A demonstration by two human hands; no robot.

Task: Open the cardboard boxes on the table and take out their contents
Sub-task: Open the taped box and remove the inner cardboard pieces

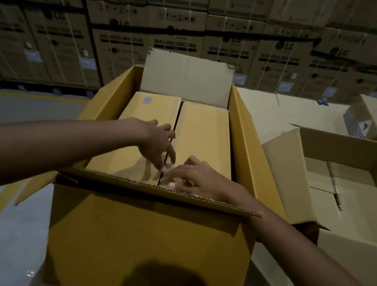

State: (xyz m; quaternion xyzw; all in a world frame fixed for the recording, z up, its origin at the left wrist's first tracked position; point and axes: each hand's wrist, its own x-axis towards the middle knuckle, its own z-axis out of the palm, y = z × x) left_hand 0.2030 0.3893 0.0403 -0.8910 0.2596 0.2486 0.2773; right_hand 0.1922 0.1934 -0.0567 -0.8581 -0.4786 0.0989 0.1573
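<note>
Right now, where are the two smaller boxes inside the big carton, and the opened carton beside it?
left inner box [148, 112]: head view, far part of its top face.
right inner box [206, 131]: head view, middle of its top face.
opened carton on the right [347, 152]: head view, its far inner wall.

The open box [150, 242] stands before me with two inner boxes in it, side by side. My left hand [155, 143] rests on the left inner box [142, 116] and my right hand [196, 180] on the right inner box [204, 130]. Another box [353, 148] lies to the right, with stacked cartons [179, 33] behind.
</note>
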